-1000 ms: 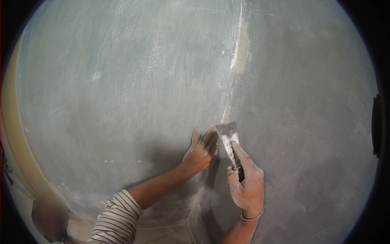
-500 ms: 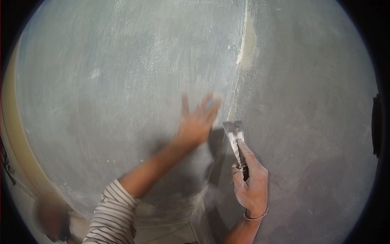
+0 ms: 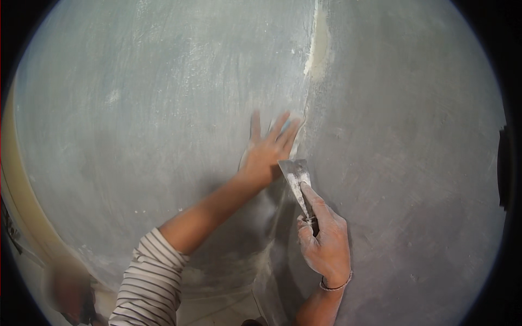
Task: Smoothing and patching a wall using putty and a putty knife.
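My right hand (image 3: 329, 244), dusted with white, grips a putty knife (image 3: 298, 176). Its blade points up toward the joint between two grey wall faces, and a finger lies along it. To the left of the blade, my left hand (image 3: 266, 157) is spread against the grey wall (image 3: 136, 136), fingers stretched and slightly blurred. A pale thin piece (image 3: 296, 122) shows at its fingertips and along its edge, partly hidden under the hand; I cannot tell what it is. Cream filler (image 3: 319, 46) runs along the joint above both hands.
A curved yellowish edge (image 3: 24, 185) borders the wall at the left. A blurred, dark reddish shape (image 3: 70, 288) is at the lower left. Pale floor (image 3: 217, 309) shows at the bottom, and a dark object (image 3: 503, 168) sits at the far right rim.
My right hand and the putty knife have shifted slightly left in the picture, as has the wall. My left hand has moved slightly up and right, closer to the joint and blade.
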{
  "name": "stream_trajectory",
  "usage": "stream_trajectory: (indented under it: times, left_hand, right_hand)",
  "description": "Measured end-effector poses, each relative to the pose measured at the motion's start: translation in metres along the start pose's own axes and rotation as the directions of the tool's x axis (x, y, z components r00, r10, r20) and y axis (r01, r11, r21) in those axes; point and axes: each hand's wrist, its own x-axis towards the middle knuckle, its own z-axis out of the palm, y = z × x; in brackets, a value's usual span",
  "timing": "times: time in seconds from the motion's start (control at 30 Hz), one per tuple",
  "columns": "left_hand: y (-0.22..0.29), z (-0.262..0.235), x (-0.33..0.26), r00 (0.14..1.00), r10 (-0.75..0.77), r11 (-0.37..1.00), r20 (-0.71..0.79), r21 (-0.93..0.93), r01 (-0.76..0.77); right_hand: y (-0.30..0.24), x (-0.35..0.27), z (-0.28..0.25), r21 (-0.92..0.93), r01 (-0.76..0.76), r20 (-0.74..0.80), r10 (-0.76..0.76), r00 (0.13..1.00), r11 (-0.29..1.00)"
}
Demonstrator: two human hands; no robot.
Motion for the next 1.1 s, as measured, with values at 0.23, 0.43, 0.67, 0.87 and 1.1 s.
stream_trajectory:
  times: [0.23,0.43,0.67,0.87,1.1]
  left_hand:
    - [0.010,0.010,-0.047,0.986,0.088,0.988,0.144,-0.135,-0.069]
    - [0.007,0.005,0.004,0.997,-0.053,0.997,0.063,0.066,0.048]
    - [0.013,0.014,-0.031,0.996,0.003,0.996,0.086,-0.092,0.005]
    - [0.018,0.019,-0.029,0.996,-0.091,0.986,-0.023,-0.142,0.087]
    - [0.030,-0.015,-0.116,0.939,-0.022,0.978,0.344,-0.189,0.093]
  right_hand:
    - [-0.006,-0.001,-0.010,0.022,-0.015,-0.016,0.015,1.000,1.000]
    - [-0.005,-0.002,-0.007,0.054,0.011,0.015,-0.012,1.000,0.998]
    - [-0.003,-0.006,-0.014,0.044,-0.026,0.034,0.024,0.999,0.999]
    - [-0.007,-0.004,-0.009,0.056,-0.010,0.027,0.008,1.000,0.998]
    - [-0.004,0.001,-0.008,0.057,0.018,-0.001,-0.018,1.000,0.998]
